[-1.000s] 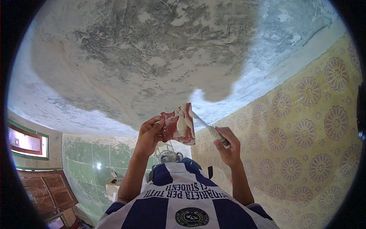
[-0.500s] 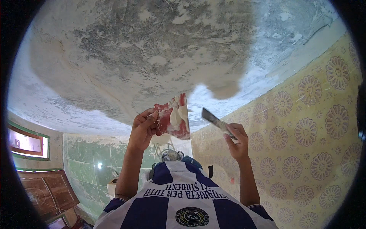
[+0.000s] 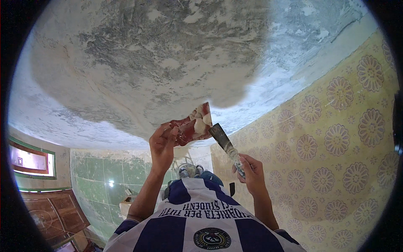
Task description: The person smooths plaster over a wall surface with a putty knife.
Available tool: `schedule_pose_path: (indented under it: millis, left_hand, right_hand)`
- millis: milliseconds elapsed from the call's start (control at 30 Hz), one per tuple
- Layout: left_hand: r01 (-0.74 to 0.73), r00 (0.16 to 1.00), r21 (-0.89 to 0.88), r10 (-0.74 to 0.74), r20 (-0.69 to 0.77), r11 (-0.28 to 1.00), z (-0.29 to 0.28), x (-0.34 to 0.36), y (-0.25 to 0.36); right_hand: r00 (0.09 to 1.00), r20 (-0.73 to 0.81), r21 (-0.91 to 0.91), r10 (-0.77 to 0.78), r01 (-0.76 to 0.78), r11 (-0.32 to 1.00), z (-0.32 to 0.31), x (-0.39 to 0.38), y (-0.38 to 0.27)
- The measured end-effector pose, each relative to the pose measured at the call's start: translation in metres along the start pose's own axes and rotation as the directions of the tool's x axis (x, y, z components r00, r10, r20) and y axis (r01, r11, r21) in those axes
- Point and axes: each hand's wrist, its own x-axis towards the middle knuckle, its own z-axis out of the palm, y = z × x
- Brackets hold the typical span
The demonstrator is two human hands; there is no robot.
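My left hand [image 3: 163,145] pinches the left edge of a reddish plastering spreader plate [image 3: 184,131], with fingers and thumb on either side. Lumps of whitish putty [image 3: 200,125] cling to its right part. In my right hand [image 3: 252,170] is a putty knife [image 3: 224,143], gripped by its putty-smeared handle. The knife's dark blade points up and left, its tip right beside the plate's right edge; whether they touch I cannot tell. Beyond both hands spreads a wall [image 3: 168,63] with grey and whitish patchy plaster.
Yellowish flower-patterned tiles [image 3: 306,147] cover the surface on the right. Green tiles [image 3: 98,172] lie to the left, near a small window [image 3: 31,159] and a brown wooden door [image 3: 54,214]. My shoes [image 3: 191,171] show below, with a small ledge [image 3: 128,203] to their left.
My right hand has come left and lower, turning the putty knife steeper, so its blade is now close to the plate. My left hand has tilted the plate and shifted slightly right.
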Motion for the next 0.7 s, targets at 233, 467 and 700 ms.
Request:
schedule_pose_path:
  millis: [233, 467, 700]
  left_hand:
    - [-0.154, 0.987, 0.301, 0.130, 0.099, 0.941, 0.003, -0.013, -0.001]
    - [-0.044, 0.999, 0.171, 0.043, 0.009, 0.984, -0.001, -0.012, 0.005]
    - [0.444, 0.876, -0.153, -0.392, 0.283, 0.883, -0.025, 0.009, 0.010]
  right_hand:
    - [1.000, 0.027, 0.092, 0.006, -0.009, 0.996, 0.010, 0.007, -0.006]
    - [0.983, 0.069, 0.228, -0.168, 0.148, 0.962, -0.004, 0.021, 0.011]
    - [0.772, 0.199, -0.342, -0.604, 0.632, 0.695, -0.013, 0.048, 0.007]
